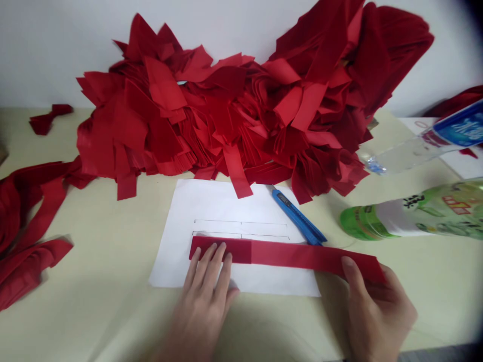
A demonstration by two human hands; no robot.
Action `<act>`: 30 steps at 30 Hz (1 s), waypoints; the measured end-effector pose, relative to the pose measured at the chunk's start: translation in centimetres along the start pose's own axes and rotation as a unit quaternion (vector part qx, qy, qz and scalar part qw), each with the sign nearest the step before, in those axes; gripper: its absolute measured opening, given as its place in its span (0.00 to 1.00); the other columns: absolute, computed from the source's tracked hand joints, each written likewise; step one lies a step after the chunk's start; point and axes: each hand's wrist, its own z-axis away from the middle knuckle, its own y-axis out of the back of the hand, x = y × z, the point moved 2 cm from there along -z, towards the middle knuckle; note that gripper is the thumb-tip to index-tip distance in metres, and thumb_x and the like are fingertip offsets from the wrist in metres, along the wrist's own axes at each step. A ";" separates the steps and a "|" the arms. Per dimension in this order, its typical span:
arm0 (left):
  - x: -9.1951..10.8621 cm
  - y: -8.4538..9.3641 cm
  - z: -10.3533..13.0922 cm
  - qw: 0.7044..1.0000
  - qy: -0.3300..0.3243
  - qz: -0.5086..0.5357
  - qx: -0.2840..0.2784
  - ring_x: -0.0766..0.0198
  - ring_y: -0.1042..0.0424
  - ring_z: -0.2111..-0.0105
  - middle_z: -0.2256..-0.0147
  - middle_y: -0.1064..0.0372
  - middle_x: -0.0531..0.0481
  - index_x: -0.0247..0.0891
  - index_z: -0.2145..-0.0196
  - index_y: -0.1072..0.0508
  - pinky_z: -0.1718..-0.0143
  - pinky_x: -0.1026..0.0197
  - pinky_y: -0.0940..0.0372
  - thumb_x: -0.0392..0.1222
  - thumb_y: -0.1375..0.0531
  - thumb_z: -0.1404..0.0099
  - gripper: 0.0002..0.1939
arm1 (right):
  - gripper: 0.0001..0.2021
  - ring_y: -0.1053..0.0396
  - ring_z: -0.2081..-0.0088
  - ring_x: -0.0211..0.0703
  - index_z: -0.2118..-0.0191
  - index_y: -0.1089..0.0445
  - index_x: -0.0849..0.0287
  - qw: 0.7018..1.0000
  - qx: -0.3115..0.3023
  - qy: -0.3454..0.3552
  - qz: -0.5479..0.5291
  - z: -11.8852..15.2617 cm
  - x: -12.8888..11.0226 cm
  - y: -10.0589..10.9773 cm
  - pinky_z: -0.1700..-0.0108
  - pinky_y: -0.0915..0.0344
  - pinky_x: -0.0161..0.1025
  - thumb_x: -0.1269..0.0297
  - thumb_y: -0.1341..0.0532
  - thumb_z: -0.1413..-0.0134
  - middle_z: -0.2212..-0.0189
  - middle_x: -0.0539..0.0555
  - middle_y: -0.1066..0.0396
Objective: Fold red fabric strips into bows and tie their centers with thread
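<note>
You're pinning the red strip (287, 254) flat on the paper template (211, 211) w/ left hand (206, 289), fingers together, lining it up w/ the drawn lines; right hand (373, 306) is pinching the strip's other end taut.

Heap of red fabric pieces (241, 105) against wall, blue utility knife (298, 216), green bottle (411, 211), clear bottle (422, 143)
</note>
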 end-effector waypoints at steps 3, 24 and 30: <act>-0.1 -0.2 0.1 1.000 -0.006 -0.002 -0.017 0.49 0.33 0.49 0.50 0.31 0.37 0.28 0.52 0.31 0.52 0.45 0.33 0.38 0.49 0.32 0.16 | 0.19 0.34 0.72 0.40 0.64 0.29 0.61 1.000 0.004 -0.004 -0.002 0.0 0.1 0.0 0.69 0.38 0.35 0.52 0.33 0.59 0.73 0.50 0.29; 0.1 -0.3 0.3 0.998 -0.046 0.035 -0.024 0.45 0.40 0.44 0.47 0.35 0.36 0.26 0.49 0.32 0.50 0.42 0.35 0.38 0.47 0.33 0.17 | 0.19 0.33 0.72 0.40 0.65 0.29 0.61 1.000 -0.002 0.004 -0.008 0.1 -0.3 -0.1 0.69 0.36 0.35 0.52 0.33 0.59 0.72 0.52 0.29; 0.3 -0.5 0.6 0.999 -0.029 0.038 -0.026 0.46 0.38 0.45 0.47 0.34 0.39 0.29 0.49 0.31 0.49 0.42 0.36 0.41 0.47 0.32 0.18 | 0.20 0.33 0.72 0.40 0.64 0.29 0.62 1.000 0.002 0.000 -0.011 0.1 -0.3 -0.2 0.69 0.36 0.35 0.51 0.33 0.60 0.72 0.52 0.29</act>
